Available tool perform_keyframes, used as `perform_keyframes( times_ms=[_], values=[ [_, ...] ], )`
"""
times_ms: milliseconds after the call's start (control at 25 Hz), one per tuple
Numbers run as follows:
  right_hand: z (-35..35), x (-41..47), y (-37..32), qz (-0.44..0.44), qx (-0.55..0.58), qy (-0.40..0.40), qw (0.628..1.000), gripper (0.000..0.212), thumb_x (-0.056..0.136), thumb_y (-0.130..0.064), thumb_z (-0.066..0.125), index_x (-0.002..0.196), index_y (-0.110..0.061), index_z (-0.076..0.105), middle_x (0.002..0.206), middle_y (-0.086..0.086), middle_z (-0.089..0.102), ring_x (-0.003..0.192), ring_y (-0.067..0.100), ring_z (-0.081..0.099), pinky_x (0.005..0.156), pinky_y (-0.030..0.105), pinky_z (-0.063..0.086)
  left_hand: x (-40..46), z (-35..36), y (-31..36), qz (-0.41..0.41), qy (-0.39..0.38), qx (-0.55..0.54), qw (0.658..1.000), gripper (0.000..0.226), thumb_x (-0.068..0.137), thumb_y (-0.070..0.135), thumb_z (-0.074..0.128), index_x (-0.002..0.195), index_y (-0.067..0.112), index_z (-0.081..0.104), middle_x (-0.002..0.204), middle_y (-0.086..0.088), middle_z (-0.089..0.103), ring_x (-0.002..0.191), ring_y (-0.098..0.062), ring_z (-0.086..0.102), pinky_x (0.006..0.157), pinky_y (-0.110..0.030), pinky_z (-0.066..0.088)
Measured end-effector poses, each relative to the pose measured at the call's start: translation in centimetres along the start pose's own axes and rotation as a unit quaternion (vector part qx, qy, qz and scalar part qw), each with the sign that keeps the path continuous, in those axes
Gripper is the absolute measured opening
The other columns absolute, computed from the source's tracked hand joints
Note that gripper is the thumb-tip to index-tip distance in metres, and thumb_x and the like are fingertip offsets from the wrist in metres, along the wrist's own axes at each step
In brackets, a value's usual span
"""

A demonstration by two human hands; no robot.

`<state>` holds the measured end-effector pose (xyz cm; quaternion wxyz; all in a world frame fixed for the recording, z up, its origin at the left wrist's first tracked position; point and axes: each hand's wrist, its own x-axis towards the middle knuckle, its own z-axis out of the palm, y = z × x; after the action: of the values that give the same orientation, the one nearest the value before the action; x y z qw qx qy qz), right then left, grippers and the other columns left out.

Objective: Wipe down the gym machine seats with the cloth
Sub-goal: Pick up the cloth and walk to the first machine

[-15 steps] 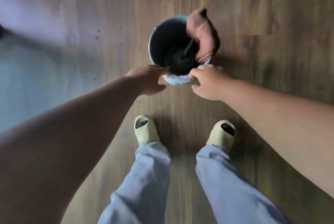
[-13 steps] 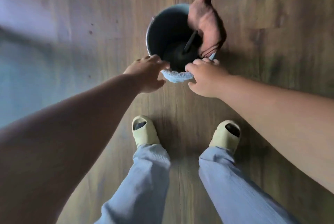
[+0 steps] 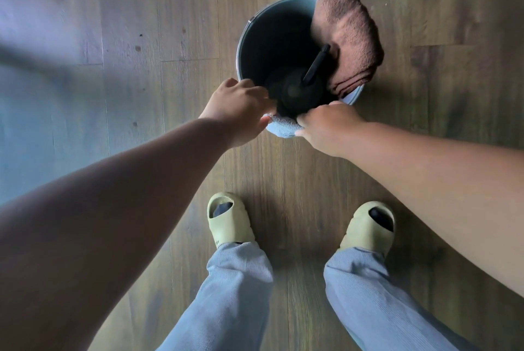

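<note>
Wood-plank floor (image 3: 425, 152); bucket (image 3: 255, 38) w/ brown towel (image 3: 351, 33) on rim.

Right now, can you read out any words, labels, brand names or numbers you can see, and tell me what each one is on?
No text can be read in this view.
Left slipper: a small dark mark near its heel edge, too small and blurred to read.
Bucket, brown towel, light blue cloth and the dark bottle inside the bucket: no label or print visible.
</note>
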<state>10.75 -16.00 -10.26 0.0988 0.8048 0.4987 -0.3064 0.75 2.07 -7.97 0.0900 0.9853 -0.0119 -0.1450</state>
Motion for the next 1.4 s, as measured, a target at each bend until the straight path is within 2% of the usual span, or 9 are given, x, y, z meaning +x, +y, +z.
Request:
perform_keyframes(
  times_ms=[480,600,680,800,880,1000,1120,1280,1400],
  values=[
    [-15.0,-13.0,-0.3,0.056,0.291,0.099,0.950,0.020,0.100,-0.025,0.046,0.081,-0.018,0.047,0.086,-0.004,0.055,0.085,0.028,0.057,0.069,0.039,0.044,-3.2,-17.2,2.6,-0.070,0.007,-0.178,0.981,0.022,0.094,0.040,0.060,0.111,0.028,0.069,0.113,0.008,0.066,0.107,-0.016,0.058,0.085,-0.035,0.049],
    [-22.4,-18.7,-0.2,0.090,0.309,0.115,0.940,0.020,0.099,-0.023,0.046,0.113,-0.019,0.060,0.107,0.005,0.067,0.095,0.032,0.062,0.077,0.041,0.049,-4.2,-26.0,4.4,-0.066,0.014,-0.183,0.981,0.026,0.094,0.040,0.060,0.117,0.031,0.067,0.118,0.008,0.065,0.109,-0.017,0.058,0.087,-0.035,0.050],
    [-27.9,-23.9,-0.3,0.122,0.318,0.126,0.932,0.042,0.100,-0.022,0.043,0.139,-0.038,0.044,0.116,0.007,0.068,0.098,0.031,0.064,0.079,0.037,0.049,-5.1,-33.0,5.7,-0.049,0.007,-0.172,0.984,0.029,0.093,0.041,0.059,0.121,0.034,0.064,0.122,0.010,0.063,0.111,-0.017,0.058,0.086,-0.034,0.049],
    [-34.2,-31.0,-0.1,0.148,0.322,0.162,0.921,0.049,0.102,-0.021,0.039,0.141,-0.050,0.040,0.125,0.002,0.067,0.100,0.023,0.065,0.083,0.034,0.049,-5.8,-42.3,7.9,0.002,-0.001,-0.132,0.991,0.033,0.093,0.042,0.058,0.125,0.037,0.061,0.123,0.011,0.063,0.111,-0.016,0.059,0.086,-0.035,0.052],
    [-37.6,-35.4,0.7,0.195,0.333,0.185,0.904,0.043,0.101,-0.021,0.040,0.137,-0.043,0.052,0.122,-0.003,0.068,0.085,0.010,0.064,0.069,0.027,0.045,-5.6,-47.8,9.9,0.046,0.008,-0.103,0.994,0.031,0.094,0.043,0.057,0.124,0.036,0.061,0.123,0.012,0.063,0.110,-0.014,0.060,0.087,-0.036,0.053],
    [-40.3,-40.9,2.7,0.261,0.370,0.229,0.861,0.035,0.099,-0.022,0.040,0.119,-0.042,0.060,0.082,-0.005,0.067,0.048,0.006,0.049,0.049,0.027,0.037,-3.9,-53.7,13.7,0.090,0.015,-0.081,0.993,0.027,0.094,0.043,0.058,0.119,0.038,0.063,0.120,0.013,0.065,0.104,-0.010,0.063,0.087,-0.035,0.054],
    [-41.3,-46.4,6.5,0.298,0.408,0.292,0.812,0.027,0.094,-0.020,0.043,0.096,-0.038,0.062,0.064,-0.005,0.057,0.047,0.012,0.046,0.047,0.026,0.037,-0.6,-58.1,19.9,0.122,0.027,-0.058,0.991,0.023,0.092,0.041,0.059,0.113,0.038,0.066,0.109,0.017,0.068,0.095,-0.006,0.065,0.083,-0.031,0.054],
    [-40.3,-54.5,13.8,0.301,0.447,0.342,0.770,0.009,0.085,-0.025,0.059,0.088,-0.034,0.062,0.073,-0.007,0.061,0.058,0.013,0.053,0.051,0.026,0.040,4.8,-61.5,31.0,0.146,0.039,-0.044,0.988,0.019,0.089,0.042,0.061,0.107,0.039,0.067,0.092,0.022,0.062,0.088,-0.004,0.063,0.080,-0.028,0.051],
    [-38.8,-61.5,20.4,0.313,0.441,0.337,0.771,0.023,0.075,-0.035,0.076,0.084,-0.033,0.056,0.078,-0.008,0.059,0.058,0.009,0.052,0.046,0.022,0.039,9.1,-62.9,39.7,0.174,0.047,-0.030,0.983,0.018,0.087,0.044,0.062,0.105,0.041,0.067,0.096,0.022,0.064,0.088,-0.002,0.061,0.082,-0.030,0.053]
  ],
)
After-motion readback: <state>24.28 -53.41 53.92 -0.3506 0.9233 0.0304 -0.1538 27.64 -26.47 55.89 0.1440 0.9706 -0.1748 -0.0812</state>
